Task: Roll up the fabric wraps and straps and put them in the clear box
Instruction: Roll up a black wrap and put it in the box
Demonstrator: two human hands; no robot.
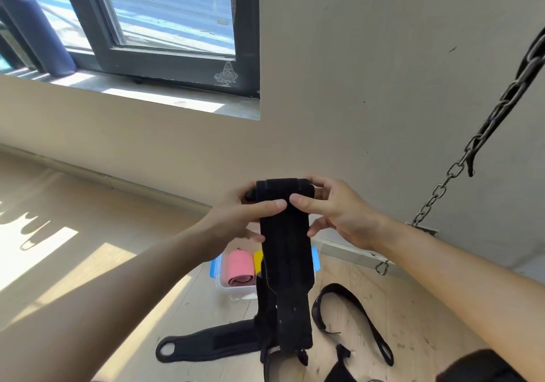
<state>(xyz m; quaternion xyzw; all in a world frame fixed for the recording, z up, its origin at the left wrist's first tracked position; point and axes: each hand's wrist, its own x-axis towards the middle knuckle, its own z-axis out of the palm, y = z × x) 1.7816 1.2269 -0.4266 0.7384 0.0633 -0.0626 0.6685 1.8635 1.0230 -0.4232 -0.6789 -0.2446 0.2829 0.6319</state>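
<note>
I hold a long black fabric wrap (287, 263) up in front of me; its top end is folded over and the rest hangs down toward the floor. My left hand (244, 216) pinches the top from the left, thumb on the front. My right hand (333, 213) pinches it from the right, thumb beside the left thumb. Below, partly hidden by the wrap, the clear box (219, 284) with blue clips sits on the floor and holds a pink roll (239, 268) and a yellow roll (257, 260).
On the wooden floor lie a black wrap with a loop end (206, 343) at the left and a black looped strap (354, 319) at the right. A metal chain (472, 145) hangs at the right. The wall and a window (165, 27) stand behind.
</note>
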